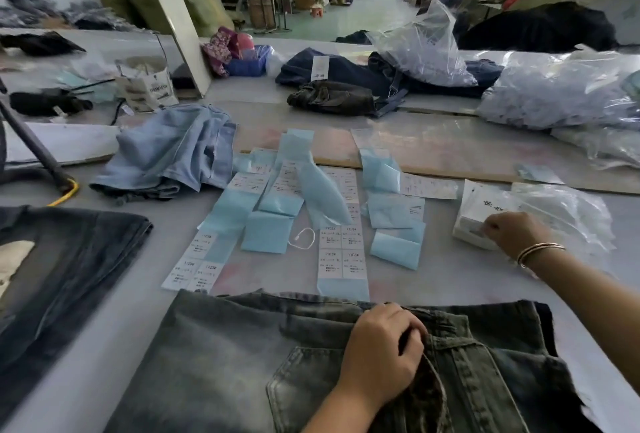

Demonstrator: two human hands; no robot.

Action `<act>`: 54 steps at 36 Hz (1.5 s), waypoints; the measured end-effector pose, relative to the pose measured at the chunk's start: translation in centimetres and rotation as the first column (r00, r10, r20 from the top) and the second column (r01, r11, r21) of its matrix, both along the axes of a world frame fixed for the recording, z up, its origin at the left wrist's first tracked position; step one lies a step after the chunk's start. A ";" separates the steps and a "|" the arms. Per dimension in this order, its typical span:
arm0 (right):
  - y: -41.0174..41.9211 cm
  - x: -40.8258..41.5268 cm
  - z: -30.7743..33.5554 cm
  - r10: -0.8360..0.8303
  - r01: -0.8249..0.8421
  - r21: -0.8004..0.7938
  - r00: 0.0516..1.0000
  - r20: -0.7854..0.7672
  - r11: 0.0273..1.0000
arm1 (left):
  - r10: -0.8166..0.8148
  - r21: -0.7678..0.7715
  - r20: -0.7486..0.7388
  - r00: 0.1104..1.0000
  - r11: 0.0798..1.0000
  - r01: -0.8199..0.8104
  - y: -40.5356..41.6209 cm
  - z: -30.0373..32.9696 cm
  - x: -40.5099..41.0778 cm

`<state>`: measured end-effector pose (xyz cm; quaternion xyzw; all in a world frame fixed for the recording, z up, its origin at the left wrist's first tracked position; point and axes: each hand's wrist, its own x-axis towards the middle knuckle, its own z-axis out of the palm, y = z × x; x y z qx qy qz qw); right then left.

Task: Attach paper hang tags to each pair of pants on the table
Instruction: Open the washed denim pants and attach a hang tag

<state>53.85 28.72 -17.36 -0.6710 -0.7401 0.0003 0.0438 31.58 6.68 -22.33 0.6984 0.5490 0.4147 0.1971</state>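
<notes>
Two hands are at work. The left hand [382, 353] clenches the waistband of the grey jeans [242, 363] lying nearest the person. The right hand [516, 233], bangles on its wrist, curls its fingers onto a stack of white hang tags [481, 211] off to the right, beside a clear plastic bag [568, 211]. Between them, beyond the waistband, lie blue sticker sheets [266, 235] and a white string loop [304, 237].
</notes>
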 end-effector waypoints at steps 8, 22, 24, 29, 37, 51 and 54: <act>0.7 -0.3 0.0 -0.099 0.077 -0.103 0.970 -0.223 0.992 | -0.005 -0.002 0.017 1.000 1.000 0.005 0.0 -0.1 0.0; -14.0 -10.1 4.1 0.669 -0.475 0.598 0.729 -0.143 0.645 | 0.255 -0.361 0.922 0.290 0.838 0.410 2.3 2.0 -4.3; -16.4 -12.0 3.3 0.770 -0.663 0.527 0.638 0.025 0.532 | 0.271 -0.320 0.947 0.171 0.839 0.440 2.7 2.1 -5.4; -18.8 -13.9 0.6 0.853 -0.825 0.263 0.521 0.010 0.500 | 0.509 -0.596 0.784 0.357 0.778 0.198 3.2 2.6 -8.5; -13.0 -15.6 -1.3 0.465 -0.493 0.040 0.787 -0.406 0.869 | 0.498 -0.518 0.642 0.583 0.842 -0.149 2.4 2.1 -13.6; -11.0 -17.6 -4.8 0.472 -0.509 -0.067 0.833 -0.287 0.858 | 0.230 -0.473 0.631 0.741 0.871 0.133 1.5 0.3 -13.5; -11.2 -17.6 -4.8 0.467 -0.498 -0.038 0.834 -0.293 0.866 | 0.067 -0.513 0.484 0.872 0.829 0.221 1.7 0.5 -13.5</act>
